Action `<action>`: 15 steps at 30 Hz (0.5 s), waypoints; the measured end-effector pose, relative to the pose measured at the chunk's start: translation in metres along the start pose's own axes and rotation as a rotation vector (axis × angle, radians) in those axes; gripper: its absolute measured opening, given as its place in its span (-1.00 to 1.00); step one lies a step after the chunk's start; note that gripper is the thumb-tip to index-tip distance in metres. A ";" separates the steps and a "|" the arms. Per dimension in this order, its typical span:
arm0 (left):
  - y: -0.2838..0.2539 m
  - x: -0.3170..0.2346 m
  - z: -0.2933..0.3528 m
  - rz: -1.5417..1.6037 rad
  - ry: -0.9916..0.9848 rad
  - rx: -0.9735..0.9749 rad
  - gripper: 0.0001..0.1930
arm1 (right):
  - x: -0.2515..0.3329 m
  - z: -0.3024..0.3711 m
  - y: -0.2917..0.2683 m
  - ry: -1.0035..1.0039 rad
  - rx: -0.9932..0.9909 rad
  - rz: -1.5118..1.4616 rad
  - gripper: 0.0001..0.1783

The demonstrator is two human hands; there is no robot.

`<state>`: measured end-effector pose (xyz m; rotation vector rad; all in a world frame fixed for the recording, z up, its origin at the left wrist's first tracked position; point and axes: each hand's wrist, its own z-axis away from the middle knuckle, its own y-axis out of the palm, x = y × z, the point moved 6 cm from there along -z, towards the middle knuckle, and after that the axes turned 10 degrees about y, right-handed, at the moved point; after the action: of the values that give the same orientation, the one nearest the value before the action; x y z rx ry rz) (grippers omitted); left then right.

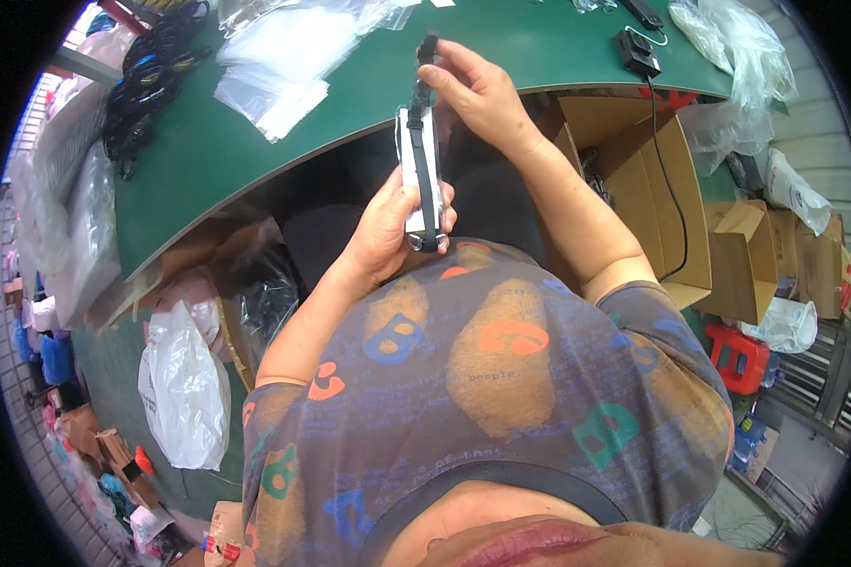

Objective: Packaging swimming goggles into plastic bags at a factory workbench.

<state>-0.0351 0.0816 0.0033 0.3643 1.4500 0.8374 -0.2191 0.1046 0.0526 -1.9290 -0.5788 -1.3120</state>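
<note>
A slim white piece (409, 170), possibly a card or flat pack, stands lengthwise in my left hand (380, 227), whose fingers wrap round its lower end. Along it runs a black strap (423, 180) with a small buckle-like part near the top. My right hand (490, 102) pinches the upper free end of that strap between thumb and fingertips, just past the table's near edge. What lies on the far side of the white piece is hidden.
The green table (369, 90) carries clear plastic bags (284, 80), a pile of shiny black items (151, 80) and a black device (637, 55) with a hanging cable. Open cardboard boxes (657, 180) stand at right by a red stool (739, 359). A white bag (184, 397) hangs left.
</note>
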 end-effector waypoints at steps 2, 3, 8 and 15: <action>-0.004 0.000 0.001 0.017 0.005 -0.006 -0.74 | -0.001 0.000 0.004 0.037 0.000 -0.034 -0.57; -0.004 0.002 0.001 0.040 0.000 -0.009 -0.72 | -0.006 0.000 0.005 0.078 0.012 -0.057 -0.57; -0.002 0.002 0.002 0.155 -0.024 0.028 -0.64 | -0.025 -0.002 0.010 0.186 0.078 -0.255 -0.58; -0.016 0.005 0.013 0.106 -0.165 0.004 -0.69 | 0.044 0.031 0.013 -0.454 -0.111 0.500 -0.66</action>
<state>-0.0190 0.0776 -0.0095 0.5050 1.2881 0.8692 -0.1740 0.1189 0.0825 -2.2877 -0.2067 -0.6063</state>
